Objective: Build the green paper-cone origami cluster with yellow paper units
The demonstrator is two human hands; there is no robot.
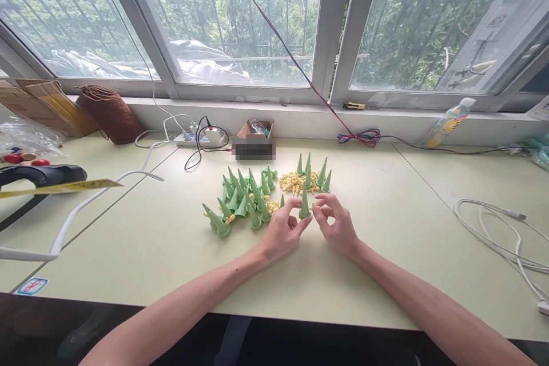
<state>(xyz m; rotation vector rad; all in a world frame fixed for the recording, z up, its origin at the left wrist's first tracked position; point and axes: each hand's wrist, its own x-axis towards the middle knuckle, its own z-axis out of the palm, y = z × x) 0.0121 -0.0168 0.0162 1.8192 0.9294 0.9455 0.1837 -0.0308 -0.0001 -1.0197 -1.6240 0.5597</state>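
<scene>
Green ribbed-base cone (304, 205) held upright by left hand (282, 231), pinched between thumb and fingers, near center of the table (274, 283). Small yellow fitting (316, 207) pinched by right hand (338, 229), right beside the cone's base. Loose green cones (242, 206) clustered to the left, some tipped. Beyond the hands, yellow fittings (293, 183) heaped, with more cones (326, 183) stood around them. At the far side, power strip (189, 139) and small cardboard box (259, 127) placed left, bottle (448, 123) leaned right.
</scene>
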